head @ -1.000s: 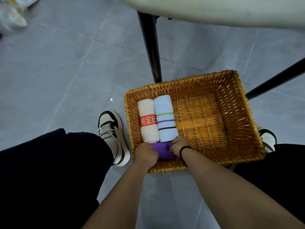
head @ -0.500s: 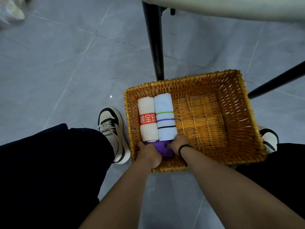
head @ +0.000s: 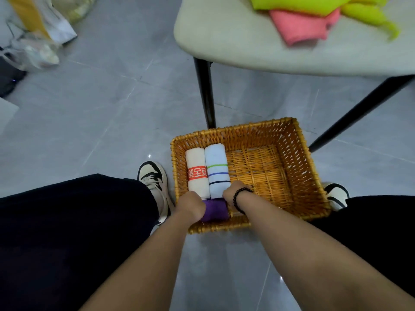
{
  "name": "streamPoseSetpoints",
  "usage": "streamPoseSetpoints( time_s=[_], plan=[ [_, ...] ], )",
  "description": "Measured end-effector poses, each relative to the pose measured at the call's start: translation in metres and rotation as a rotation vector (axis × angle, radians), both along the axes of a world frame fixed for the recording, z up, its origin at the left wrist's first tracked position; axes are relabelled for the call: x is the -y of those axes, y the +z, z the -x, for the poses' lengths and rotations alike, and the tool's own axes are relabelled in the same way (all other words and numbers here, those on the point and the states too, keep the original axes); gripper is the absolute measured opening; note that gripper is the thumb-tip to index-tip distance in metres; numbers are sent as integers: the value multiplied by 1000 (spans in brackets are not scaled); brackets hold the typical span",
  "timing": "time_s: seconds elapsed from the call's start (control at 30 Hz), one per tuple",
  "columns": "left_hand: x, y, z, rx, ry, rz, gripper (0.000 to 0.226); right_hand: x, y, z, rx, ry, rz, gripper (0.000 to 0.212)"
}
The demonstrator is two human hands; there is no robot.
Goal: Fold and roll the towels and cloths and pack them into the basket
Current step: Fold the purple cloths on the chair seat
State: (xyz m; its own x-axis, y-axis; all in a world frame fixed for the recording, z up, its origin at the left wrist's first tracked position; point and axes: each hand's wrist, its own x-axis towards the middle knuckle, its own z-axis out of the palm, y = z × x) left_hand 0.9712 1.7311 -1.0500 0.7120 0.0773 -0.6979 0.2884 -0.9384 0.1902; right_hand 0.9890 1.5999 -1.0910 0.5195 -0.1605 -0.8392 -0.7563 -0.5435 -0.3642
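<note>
We see the left hand (head: 190,204) and right hand (head: 233,194) with fingers curled around a purple rolled cloth (head: 214,209) at the wicker basket's (head: 301,158) near-left corner. Beside it lie a cream towel (head: 196,173), its orange band printed with white Chinese characters, and a striped white towel (head: 216,171). Pink (head: 301,30) and yellow cloths (head: 314,5) sit on the surface (head: 235,41).

Both bare forearms stretched forward and down, left hand (head: 192,204) and right hand (head: 233,194) close together, fingers curled, beaded band on right wrist
</note>
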Motion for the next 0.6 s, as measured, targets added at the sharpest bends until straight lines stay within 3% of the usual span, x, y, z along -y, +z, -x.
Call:
streamPoseSetpoints(
  time_s=[0.17, 0.5, 0.6],
  plan=[
    [-2, 51, -4, 67, -90, 72, 33, 18, 49, 0, 49, -136, -98, 10],
    [8, 153, -4, 241, -183, 177, 34, 50, 154, 14, 193, -173, -88, 34],
    [17, 176, -8, 289, -182, 243, 34, 59, 191, 17, 274, -149, -63, 33]
  ],
)
